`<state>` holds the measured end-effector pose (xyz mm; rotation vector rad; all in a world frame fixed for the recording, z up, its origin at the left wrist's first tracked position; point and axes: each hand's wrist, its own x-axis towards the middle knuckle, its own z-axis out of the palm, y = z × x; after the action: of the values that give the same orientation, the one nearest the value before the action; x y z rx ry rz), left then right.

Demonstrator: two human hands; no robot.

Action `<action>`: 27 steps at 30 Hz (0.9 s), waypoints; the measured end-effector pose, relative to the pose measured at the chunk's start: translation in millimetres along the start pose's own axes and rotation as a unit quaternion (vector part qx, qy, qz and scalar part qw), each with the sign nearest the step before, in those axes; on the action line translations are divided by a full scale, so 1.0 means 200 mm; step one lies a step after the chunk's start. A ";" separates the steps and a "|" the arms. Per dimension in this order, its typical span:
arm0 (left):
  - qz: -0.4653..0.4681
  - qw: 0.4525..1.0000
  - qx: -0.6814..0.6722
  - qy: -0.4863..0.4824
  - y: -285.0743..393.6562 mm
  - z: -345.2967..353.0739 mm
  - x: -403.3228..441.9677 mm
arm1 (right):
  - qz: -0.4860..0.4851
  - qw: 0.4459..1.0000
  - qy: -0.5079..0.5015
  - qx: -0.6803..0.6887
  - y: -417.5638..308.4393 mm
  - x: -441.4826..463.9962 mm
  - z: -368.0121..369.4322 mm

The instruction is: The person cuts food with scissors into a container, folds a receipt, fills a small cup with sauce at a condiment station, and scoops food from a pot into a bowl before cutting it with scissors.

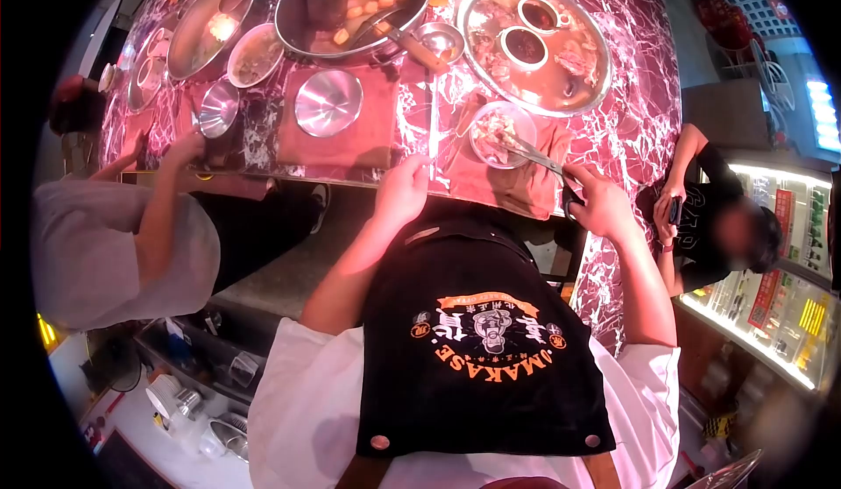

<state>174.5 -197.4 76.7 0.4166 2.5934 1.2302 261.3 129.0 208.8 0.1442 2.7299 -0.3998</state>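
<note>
My right hand [603, 201] is closed round the handles of metal scissors [536, 158], whose blades reach left into a small bowl of chopped food [503, 134]. That bowl stands on a brown cloth [526, 187] near the table's front edge. To the left of the bowl, at the table edge, my left hand [402, 189] has its fingers curled together; whether anything is between them is too small to tell. Beyond the bowl lies a large round metal tray [596, 95] of food in liquid, with two cups of dark sauce [524, 48] in it.
A big metal pot [289, 29] with a ladle and food stands at the back, an empty metal bowl [328, 103] before it. More bowls [256, 55] are at left. One person [131, 244] stands left, another [701, 209] right, holding a phone.
</note>
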 end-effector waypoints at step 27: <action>-0.056 0.979 -0.196 -0.027 0.01 0.52 0.38 | 0.049 0.916 0.096 0.387 0.53 0.28 0.64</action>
<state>138.5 -95.3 6.3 0.2167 2.2184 1.6154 270.3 194.6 46.9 0.5468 2.5621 -1.4811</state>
